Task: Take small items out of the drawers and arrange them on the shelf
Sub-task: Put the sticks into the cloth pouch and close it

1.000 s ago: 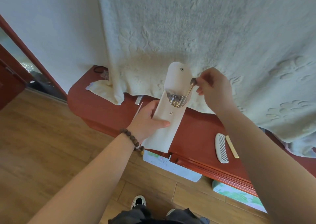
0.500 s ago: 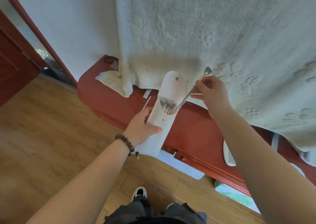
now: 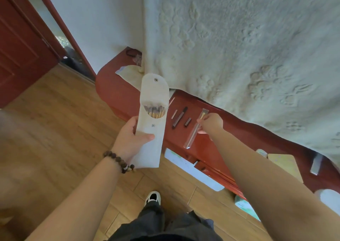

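My left hand (image 3: 133, 137) grips a long white pouch (image 3: 151, 130) with its snap flap open; several gold-handled brushes (image 3: 154, 111) show in its mouth. My right hand (image 3: 209, 123) pinches one slim brush in a clear sleeve (image 3: 193, 135) and holds it low against the red wooden shelf (image 3: 117, 93). Three small dark sticks (image 3: 179, 118) lie on the shelf between the pouch and my right hand.
A cream embossed blanket (image 3: 239, 38) hangs over the back of the shelf. A comb (image 3: 262, 152), a tan card (image 3: 285, 164) and a grey bar (image 3: 317, 164) lie at the right. Open drawers with paper (image 3: 191, 170) jut below. A red door (image 3: 20, 43) stands left.
My right hand has drawn the brush out of the pouch and carried it down and right onto the shelf. The pouch stays in my left hand. The view shifted right.
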